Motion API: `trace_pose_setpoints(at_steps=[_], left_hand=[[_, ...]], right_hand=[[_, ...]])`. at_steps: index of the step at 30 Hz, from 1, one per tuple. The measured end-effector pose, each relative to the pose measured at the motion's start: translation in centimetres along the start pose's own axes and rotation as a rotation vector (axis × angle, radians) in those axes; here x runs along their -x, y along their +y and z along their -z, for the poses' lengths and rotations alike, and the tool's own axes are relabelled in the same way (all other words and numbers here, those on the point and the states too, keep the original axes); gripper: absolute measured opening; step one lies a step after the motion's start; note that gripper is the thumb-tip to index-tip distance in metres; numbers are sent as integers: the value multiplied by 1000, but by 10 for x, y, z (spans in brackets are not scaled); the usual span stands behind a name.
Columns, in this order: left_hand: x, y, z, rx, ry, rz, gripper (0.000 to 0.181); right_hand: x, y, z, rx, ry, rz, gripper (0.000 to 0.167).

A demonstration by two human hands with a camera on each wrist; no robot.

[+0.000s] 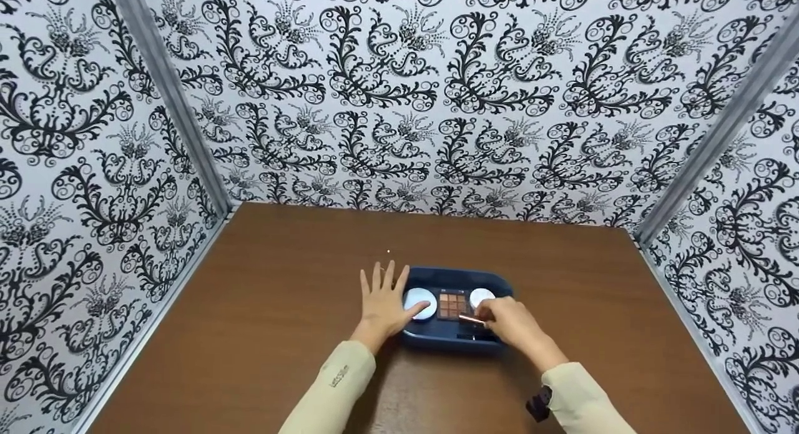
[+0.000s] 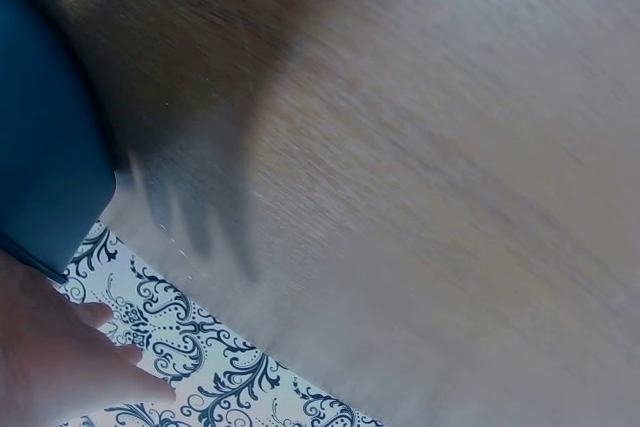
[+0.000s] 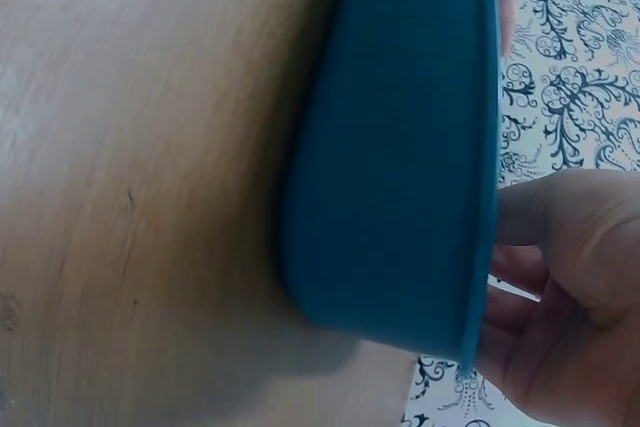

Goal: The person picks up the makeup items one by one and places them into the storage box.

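A blue tray (image 1: 449,345) holds an eyeshadow palette (image 1: 451,303) in brown shades, flanked by a pale round case (image 1: 417,298) and a smaller white round case (image 1: 480,295). At the tray's left side my left hand (image 1: 382,308) is spread, its thumb lying over the pale round case. My right hand (image 1: 515,326) reaches into the right part of the tray and pinches a slim rose-gold tube (image 1: 472,320), whose exact kind is unclear. Below that tube a dark slender item (image 1: 467,338) lies along the tray's front wall. In the right wrist view the tray's wall (image 3: 390,167) hides the right fingertips.
The tray stands on a brown wooden table (image 1: 299,278). Patterned black-and-white panels (image 1: 399,97) enclose the table at the back and both sides, with grey strips (image 1: 168,90) at the corners. A dark strap (image 1: 539,404) sits at the right cuff.
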State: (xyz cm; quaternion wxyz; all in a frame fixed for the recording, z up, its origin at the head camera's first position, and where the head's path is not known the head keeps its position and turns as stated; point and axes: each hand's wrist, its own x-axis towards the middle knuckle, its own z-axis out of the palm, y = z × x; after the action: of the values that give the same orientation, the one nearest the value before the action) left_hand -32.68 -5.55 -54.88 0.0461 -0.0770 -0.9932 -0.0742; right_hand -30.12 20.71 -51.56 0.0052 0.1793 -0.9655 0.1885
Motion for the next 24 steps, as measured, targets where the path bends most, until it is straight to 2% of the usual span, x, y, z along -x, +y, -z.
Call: trace_pose_setpoints(at_steps=[4,9,24], left_hand=[[1,2,0,-3,-1,3,97],[3,3,-1,0,-8,7,96],[2,3,3,14,-29,17,95]], right_hand=[[1,2,-4,39,-22,41,17],[3,4,-5,32,-60,73,18],[0,1,-7,38,-112,79,14]])
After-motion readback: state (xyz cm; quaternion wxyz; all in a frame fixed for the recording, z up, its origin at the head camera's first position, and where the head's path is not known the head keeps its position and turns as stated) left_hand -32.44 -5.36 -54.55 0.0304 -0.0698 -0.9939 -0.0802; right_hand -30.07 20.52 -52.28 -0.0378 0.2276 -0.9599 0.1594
